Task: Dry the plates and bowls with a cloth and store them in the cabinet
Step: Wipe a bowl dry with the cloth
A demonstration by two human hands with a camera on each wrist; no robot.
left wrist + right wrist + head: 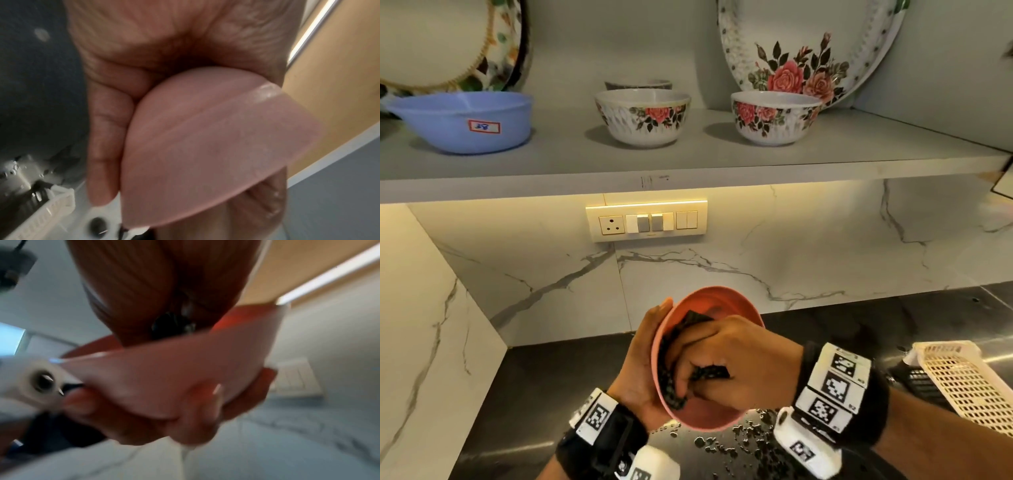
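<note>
Here the pink bowl (709,359) is held off the dark countertop (534,394), tipped on its side so that its mouth faces right and a little upward, toward the right hand (736,363). The left hand (643,370) cups the bowl from behind and beneath, palm against the outer wall with the thumb up along the rim; the left wrist view shows its fingers (104,146) curled round the bowl's rounded underside (205,146). The right hand reaches into the opening from the right, fingers bunched around a dark cloth (688,373) pressed to the inner wall. So the wiping hand works along the bowl's axis while the left hand braces it from the other side. The cabinet shelf (688,164) lies above and ahead of both hands, already bearing a blue bowl (462,120) and two floral bowls (643,116). Water drops (739,442) speckle the counter just below the bowl, and a cream plastic basket (962,380) sits to the right.
</note>
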